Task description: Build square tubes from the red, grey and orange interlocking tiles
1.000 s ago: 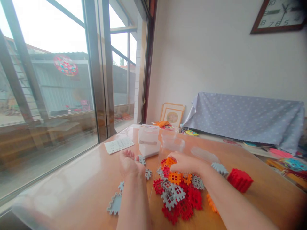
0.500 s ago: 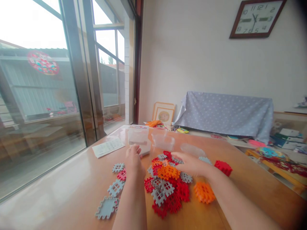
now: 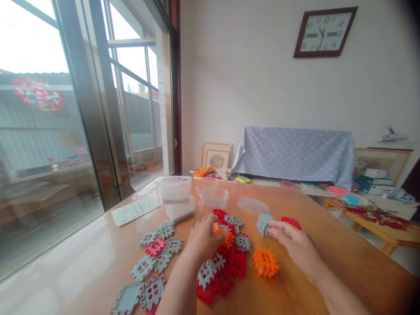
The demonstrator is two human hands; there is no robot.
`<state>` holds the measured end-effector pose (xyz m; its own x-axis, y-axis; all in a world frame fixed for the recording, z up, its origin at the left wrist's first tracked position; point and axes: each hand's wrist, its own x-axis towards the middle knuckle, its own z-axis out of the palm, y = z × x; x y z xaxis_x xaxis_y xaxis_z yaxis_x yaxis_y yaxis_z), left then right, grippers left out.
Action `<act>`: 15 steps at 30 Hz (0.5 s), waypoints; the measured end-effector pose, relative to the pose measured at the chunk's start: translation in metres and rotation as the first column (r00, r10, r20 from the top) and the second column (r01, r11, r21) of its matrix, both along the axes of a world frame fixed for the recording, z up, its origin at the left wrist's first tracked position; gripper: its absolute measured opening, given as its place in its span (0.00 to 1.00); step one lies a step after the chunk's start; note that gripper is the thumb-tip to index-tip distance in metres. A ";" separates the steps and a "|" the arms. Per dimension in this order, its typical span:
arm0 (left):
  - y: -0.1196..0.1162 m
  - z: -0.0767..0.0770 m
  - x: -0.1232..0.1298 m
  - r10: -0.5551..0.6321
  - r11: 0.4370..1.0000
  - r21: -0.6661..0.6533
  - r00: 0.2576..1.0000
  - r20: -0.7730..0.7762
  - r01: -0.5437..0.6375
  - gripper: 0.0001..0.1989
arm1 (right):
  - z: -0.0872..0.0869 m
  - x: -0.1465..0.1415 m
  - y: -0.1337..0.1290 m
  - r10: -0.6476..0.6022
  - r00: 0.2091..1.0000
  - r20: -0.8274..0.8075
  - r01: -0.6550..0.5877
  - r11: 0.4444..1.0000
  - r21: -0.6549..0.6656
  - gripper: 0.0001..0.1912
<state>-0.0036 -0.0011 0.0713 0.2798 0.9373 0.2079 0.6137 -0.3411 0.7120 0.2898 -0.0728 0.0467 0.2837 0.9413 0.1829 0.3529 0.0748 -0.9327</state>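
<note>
My left hand [image 3: 205,236] reaches over a loose pile of plastic interlocking tiles, thumb and fingers apart around an orange tile [image 3: 229,239]. The pile also has red tiles [image 3: 236,262] and grey window-grid tiles [image 3: 206,273]. On the pile's right, my right hand [image 3: 292,238] has its fingertips closed at the edge of a grey tile stack [image 3: 264,224], seemingly on a grey tile there. An orange tile stack [image 3: 265,262] stands nearer me. Behind the right hand a red tile stack [image 3: 291,222] is partly hidden.
Several grey tiles [image 3: 143,267] and a red tile [image 3: 155,247] lie spread at left on the wooden table [image 3: 305,280]. Farther back are a printed sheet [image 3: 135,211], a clear box [image 3: 175,190], a clear tray [image 3: 213,197] and a clear lid [image 3: 253,204]. A window [image 3: 39,144] borders the left side.
My left hand has moved right and down to the pile. My right hand has left the pile for the grey stack. More grey tiles show at left, and the view has shifted.
</note>
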 end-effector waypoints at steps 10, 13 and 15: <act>-0.001 -0.003 0.016 -0.024 0.997 0.063 0.932 -0.361 0.050 0.21 | -0.018 0.007 0.002 -0.037 0.983 0.180 0.026 0.998 0.063 0.20; 0.004 -0.010 0.017 -0.056 0.992 0.094 0.951 -0.303 0.089 0.20 | -0.012 0.003 -0.002 -0.045 0.978 0.202 0.026 0.995 0.094 0.19; 0.007 -0.014 0.018 -0.061 0.988 0.123 0.964 -0.260 0.096 0.17 | -0.009 0.001 -0.004 -0.052 0.976 0.212 0.029 0.993 0.113 0.19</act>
